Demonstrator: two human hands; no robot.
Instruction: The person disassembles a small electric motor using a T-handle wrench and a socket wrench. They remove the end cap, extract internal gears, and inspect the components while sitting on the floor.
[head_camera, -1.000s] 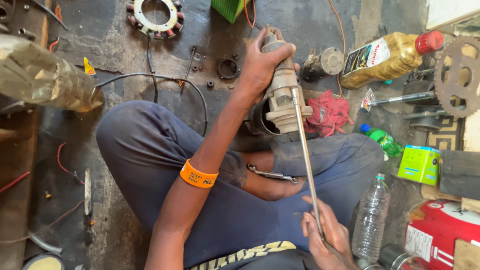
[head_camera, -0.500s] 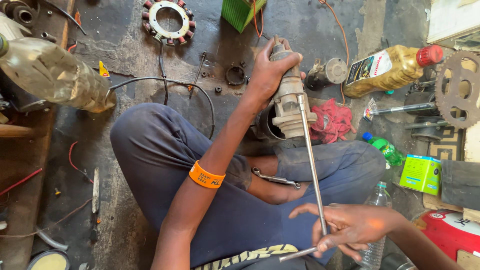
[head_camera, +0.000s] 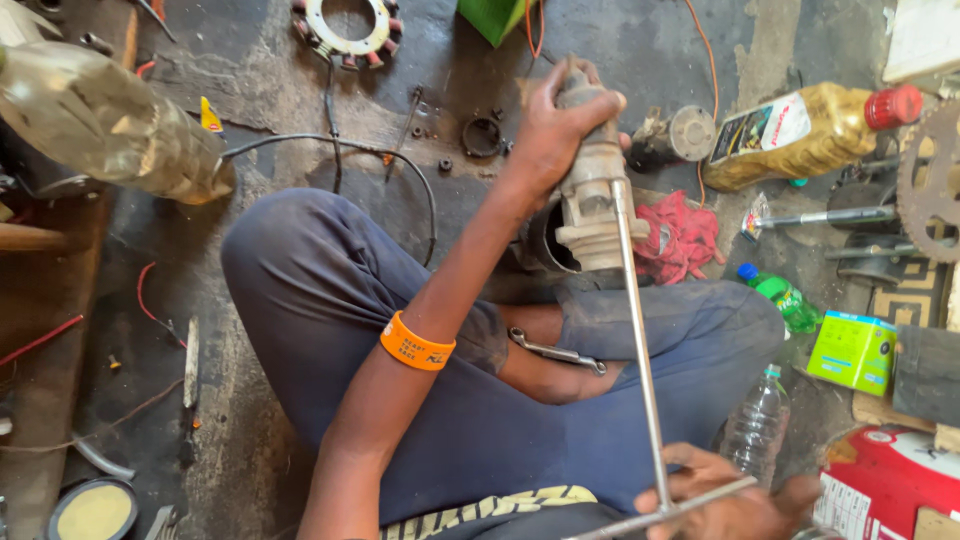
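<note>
- Metal housing (head_camera: 598, 205), grey and greasy, stands upright between the knees; probably heavy and stiff, slippery where oiled.
- Left hand (head_camera: 555, 125) wraps closed around its narrow top; best hold looks to be this neck, above the flanged base.
- Long T-handle rod (head_camera: 640, 360) runs from housing down to right hand (head_camera: 725, 500), fingers curled on the crossbar.
- Small spanner (head_camera: 555, 350) lies on the lap.
- Red rag (head_camera: 685, 240) just beside the housing; yellow oil bottle (head_camera: 800, 135) lies further out on the floor.
</note>
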